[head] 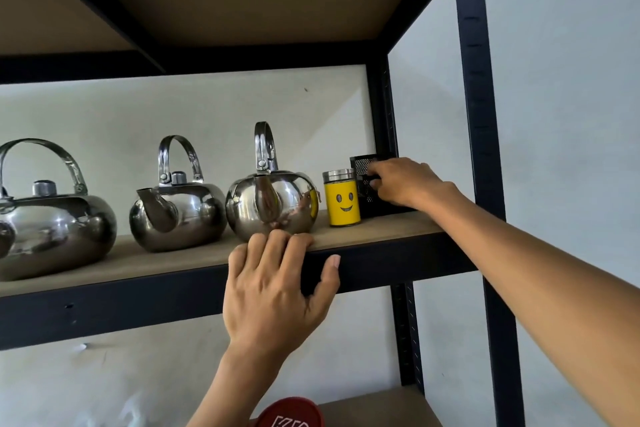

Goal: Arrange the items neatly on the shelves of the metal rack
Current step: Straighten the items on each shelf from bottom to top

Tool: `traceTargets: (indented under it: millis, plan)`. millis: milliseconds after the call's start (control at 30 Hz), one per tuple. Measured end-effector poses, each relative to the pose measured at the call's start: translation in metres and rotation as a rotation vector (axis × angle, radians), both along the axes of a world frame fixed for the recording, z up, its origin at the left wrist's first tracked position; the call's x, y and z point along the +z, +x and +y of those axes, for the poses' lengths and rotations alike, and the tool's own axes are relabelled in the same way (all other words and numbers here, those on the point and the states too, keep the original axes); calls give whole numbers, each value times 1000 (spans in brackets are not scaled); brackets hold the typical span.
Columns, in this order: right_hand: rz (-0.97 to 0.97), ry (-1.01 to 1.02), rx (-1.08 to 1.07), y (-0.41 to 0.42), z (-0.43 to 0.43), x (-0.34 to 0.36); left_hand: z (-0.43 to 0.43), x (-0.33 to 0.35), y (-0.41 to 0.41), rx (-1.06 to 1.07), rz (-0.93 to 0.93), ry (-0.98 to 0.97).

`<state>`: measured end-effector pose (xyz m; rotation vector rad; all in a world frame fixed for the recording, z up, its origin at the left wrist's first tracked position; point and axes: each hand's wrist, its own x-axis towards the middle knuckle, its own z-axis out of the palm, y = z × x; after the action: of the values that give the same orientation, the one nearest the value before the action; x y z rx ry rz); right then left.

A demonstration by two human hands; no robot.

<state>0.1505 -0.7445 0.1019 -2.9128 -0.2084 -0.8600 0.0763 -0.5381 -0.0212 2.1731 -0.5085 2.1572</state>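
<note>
Grasping the small black mesh metal holder (pixel 363 166) by its side, the right hand (pixel 405 184) keeps it upright at the right end of the wooden shelf (pixel 173 262), just beside the yellow smiley-face jar (pixel 341 200). The left hand (pixel 273 288) clasps the shelf's front edge at centre frame. Sliding the holder level, not lifting it, should avoid knocking the jar; lining it up with the polished steel kettles (pixel 178 208) on the left looks tidiest.

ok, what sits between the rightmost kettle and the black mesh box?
Head view: only the yellow smiley jar, upright, between the rightmost kettle and the black mesh box the right hand grips.
</note>
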Motion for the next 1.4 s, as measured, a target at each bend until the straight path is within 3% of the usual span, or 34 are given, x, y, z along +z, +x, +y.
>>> traceTargets:
  millis: [1167,1400]
  plan:
    - [183,12,19,-52,-7,18,-2,0,-5,17,67,-16]
    - [235,95,68,-53,-11,19,-2,1,-5,17,59,-17]
